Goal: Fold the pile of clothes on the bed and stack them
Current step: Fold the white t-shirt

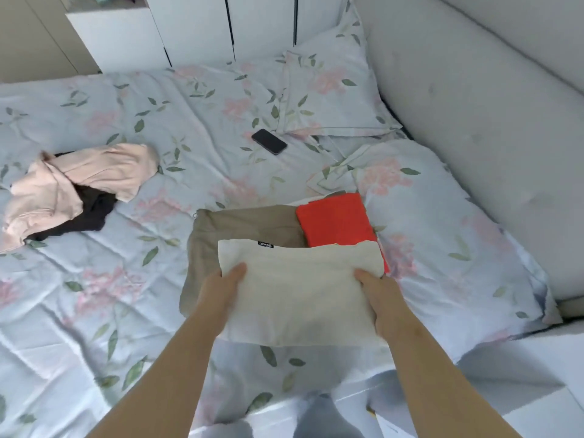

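1. The left hand (222, 290) and the right hand (380, 300) are set apart, each clamped on one short side of a folded cream-white cloth garment (300, 289). The thumbs lie on top of the cloth; the other fingers are hidden beneath it.
2. The cream-white garment is spread flat between the hands as a wide rectangle, with a small black label (265, 244) showing at its far edge.
3. It sits over the near part of a folded khaki-brown fabric garment (240, 226) and covers the near edge of a folded bright orange-red fabric garment (336, 221). Whether it touches them or is held just above cannot be told.
4. The khaki and orange-red garments lie side by side on the bed (164, 102), which has a pale blue quilted cover printed with pink flowers and green leaves.
5. Well apart, at the left of the bed, an unfolded pale pink garment (79, 181) lies crumpled on a rumpled black garment (91, 216).
6. A dark rectangular phone (269, 141) lies flat on the cover, just beside a floral pillow (328, 86). A second floral pillow (420, 222) lies right of the orange-red garment.
7. A grey padded headboard (474, 105) runs along the right side, and white wardrobe doors (189, 26) stand beyond the bed.
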A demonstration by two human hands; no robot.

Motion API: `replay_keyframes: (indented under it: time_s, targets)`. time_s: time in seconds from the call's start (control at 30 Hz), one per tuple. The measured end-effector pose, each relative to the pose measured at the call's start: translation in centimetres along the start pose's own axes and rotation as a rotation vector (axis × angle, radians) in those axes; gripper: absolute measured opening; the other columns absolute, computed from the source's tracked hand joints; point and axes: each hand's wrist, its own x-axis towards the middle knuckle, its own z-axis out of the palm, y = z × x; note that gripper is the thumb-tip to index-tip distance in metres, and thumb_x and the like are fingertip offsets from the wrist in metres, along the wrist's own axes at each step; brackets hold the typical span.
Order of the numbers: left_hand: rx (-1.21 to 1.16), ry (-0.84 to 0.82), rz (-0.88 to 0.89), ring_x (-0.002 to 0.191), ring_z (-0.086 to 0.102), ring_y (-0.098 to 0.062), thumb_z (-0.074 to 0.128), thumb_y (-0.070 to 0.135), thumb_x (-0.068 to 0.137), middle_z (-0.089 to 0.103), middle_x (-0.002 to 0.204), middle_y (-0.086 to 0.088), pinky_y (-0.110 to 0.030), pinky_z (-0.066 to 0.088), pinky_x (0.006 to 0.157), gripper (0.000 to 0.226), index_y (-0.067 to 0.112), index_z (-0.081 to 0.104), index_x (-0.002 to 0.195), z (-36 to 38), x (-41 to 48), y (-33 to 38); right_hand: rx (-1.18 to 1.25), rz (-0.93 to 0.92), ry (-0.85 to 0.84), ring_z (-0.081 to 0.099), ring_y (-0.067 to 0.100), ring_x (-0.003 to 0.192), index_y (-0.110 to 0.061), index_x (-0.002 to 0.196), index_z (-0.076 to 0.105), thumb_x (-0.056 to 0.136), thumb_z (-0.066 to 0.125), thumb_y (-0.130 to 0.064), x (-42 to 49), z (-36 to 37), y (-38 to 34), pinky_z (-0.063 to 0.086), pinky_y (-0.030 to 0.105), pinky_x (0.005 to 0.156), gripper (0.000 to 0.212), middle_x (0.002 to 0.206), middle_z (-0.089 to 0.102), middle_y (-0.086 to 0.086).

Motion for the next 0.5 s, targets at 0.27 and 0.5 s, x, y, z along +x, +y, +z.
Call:
replay_keyframes:
  time_s: [0.27,0.5]
  targets:
    - [-0.035,0.088,-0.064,0.099,0.063,-0.03,0.064,0.036,0.087,0.068,0.102,-0.005,-0.048,0.047,0.096,0.015,0.022,0.062,0.091,3.9,2.4,0.0,-0.03,0.055,-0.083,0.06,0.027,0.088,-0.015,0.106,0.057,0.091,0.059,-0.021,5.5,-1.2,-2.1,0.048,0.038,0.081,0.017,0.093,0.063,0.004]
    - [-0.07,0.174,0.028,0.092,0.063,-0.022,0.062,0.031,0.09,0.067,0.099,0.001,-0.039,0.05,0.085,0.012,0.031,0.061,0.102,2.7,4.0,1.8,-0.115,0.064,-0.154,0.058,0.029,0.095,-0.012,0.112,0.058,0.09,0.058,-0.023,8.2,2.2,-3.9,0.047,0.043,0.091,0.025,0.097,0.063,0.004]
